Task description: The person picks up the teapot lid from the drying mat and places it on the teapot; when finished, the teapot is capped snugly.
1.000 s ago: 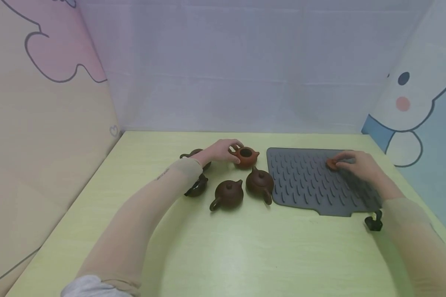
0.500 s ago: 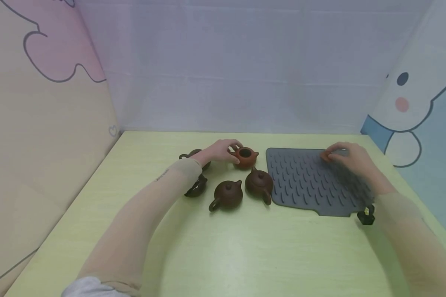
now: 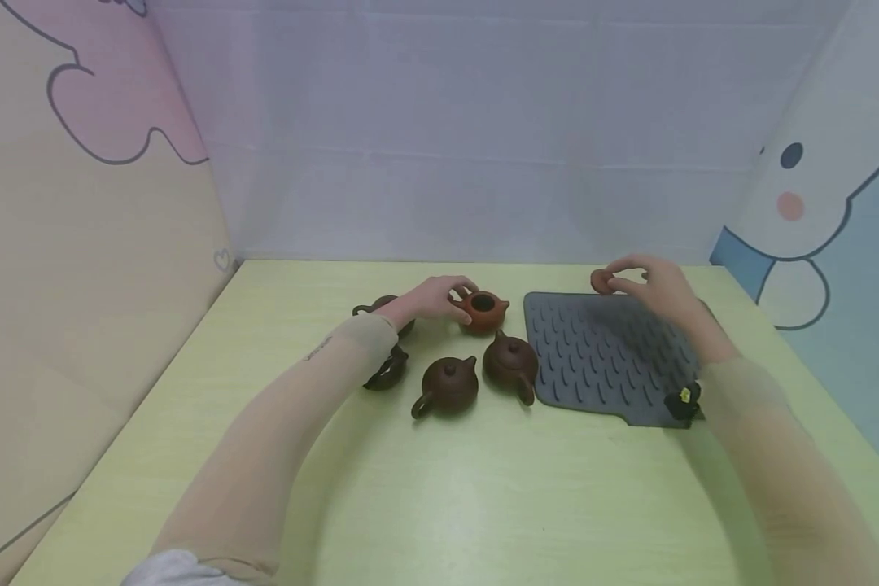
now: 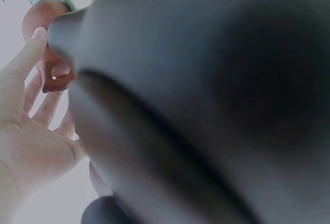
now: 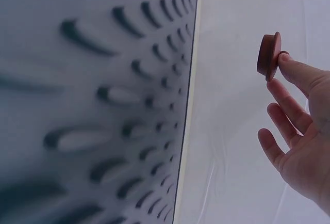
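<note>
My left hand [image 3: 435, 298] grips a lidless red-brown clay teapot [image 3: 487, 321] at its handle side, the dark round opening facing up. Close up in the left wrist view, the thumb presses on this teapot's body [image 4: 40, 16] and the other fingers lie behind its handle. Over the far edge of the grey mat, my right hand [image 3: 662, 286] pinches a small red-brown teapot lid [image 3: 601, 282] between thumb and fingers. In the right wrist view the lid [image 5: 268, 56] is tilted on edge, with the remaining fingers of the hand [image 5: 312, 131] spread free.
Two dark brown lidded teapots stand in front: one [image 3: 450, 387] at centre, another [image 3: 511, 364] beside the ridged grey mat [image 3: 586, 358]. Two more dark teapots [image 3: 388, 370] sit partly hidden by my left forearm; one blocks much of the left wrist view.
My right hand has lifted the lid off the mat's right part and carried it left and towards the back. The left hand has stayed at the red-brown teapot.
</note>
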Motion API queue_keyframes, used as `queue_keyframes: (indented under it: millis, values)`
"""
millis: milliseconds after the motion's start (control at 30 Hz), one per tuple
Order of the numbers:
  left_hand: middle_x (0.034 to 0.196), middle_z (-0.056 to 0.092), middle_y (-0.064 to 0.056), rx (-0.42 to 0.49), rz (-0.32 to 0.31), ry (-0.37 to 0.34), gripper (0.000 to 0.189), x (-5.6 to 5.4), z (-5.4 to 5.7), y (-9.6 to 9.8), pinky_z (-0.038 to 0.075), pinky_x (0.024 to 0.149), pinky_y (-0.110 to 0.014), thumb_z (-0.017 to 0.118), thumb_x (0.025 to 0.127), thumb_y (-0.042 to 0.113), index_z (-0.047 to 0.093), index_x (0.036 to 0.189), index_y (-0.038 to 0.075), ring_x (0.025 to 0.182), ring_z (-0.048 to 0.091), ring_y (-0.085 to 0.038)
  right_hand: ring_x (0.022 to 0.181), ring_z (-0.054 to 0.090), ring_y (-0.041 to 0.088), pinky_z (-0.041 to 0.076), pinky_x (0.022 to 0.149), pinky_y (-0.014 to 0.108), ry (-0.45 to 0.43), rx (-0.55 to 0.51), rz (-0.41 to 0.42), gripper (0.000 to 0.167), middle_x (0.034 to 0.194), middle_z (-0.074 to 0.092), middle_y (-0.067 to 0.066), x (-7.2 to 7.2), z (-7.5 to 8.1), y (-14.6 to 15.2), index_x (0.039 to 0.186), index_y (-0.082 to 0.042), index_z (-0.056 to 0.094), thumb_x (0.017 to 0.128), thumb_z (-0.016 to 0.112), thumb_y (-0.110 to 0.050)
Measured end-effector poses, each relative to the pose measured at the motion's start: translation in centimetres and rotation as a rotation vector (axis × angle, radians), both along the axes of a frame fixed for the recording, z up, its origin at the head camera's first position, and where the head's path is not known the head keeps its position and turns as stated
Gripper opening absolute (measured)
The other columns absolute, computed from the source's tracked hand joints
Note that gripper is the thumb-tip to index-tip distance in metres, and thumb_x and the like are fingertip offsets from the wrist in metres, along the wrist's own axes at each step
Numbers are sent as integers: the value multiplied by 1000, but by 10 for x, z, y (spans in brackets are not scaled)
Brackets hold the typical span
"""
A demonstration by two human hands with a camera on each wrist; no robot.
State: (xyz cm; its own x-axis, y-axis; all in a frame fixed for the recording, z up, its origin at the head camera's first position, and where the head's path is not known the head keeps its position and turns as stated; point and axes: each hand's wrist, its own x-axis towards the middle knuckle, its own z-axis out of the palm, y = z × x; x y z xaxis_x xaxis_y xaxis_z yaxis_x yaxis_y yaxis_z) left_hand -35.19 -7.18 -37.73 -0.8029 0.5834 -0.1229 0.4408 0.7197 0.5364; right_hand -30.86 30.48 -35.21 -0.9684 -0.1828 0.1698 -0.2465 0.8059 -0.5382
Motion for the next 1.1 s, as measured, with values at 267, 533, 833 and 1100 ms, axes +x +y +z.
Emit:
queue_keyframes:
  millis: [267, 533, 833, 1100]
  values:
    - [134, 59, -13, 1, 0, -7, 57, -2, -2, 0, 42, 109, -45, 74, 88, 26, 51, 140, 19, 131, 53, -32, 131, 48, 40, 33, 110, 64, 74, -64, 48, 33, 131, 61, 23, -7, 7, -25, 122, -2, 66, 96, 65, -24]
    - [134, 59, -11, 0, 0, -4, 57, -2, -2, -1, 43, 108, -44, 74, 89, 26, 51, 140, 19, 127, 55, -27, 127, 53, 37, 36, 110, 61, 117, -122, 91, 26, 126, 66, 20, -18, 7, -52, 116, -3, 69, 95, 66, -18]
    - [134, 60, -11, 5, 1, -3, 57, -3, -4, 1, 44, 107, -43, 75, 88, 25, 51, 140, 18, 126, 56, -28, 126, 55, 35, 39, 109, 59, 101, -166, 158, 23, 124, 67, 18, -23, 6, -87, 114, -5, 71, 95, 67, -17]
    - [134, 60, -12, 1, 0, -3, 57, -2, -1, 1, 44, 107, -44, 75, 88, 26, 51, 140, 18, 124, 57, -29, 123, 56, 33, 41, 107, 58, 95, -178, 222, 21, 120, 69, 15, -23, 4, -115, 112, -7, 72, 93, 68, -16]
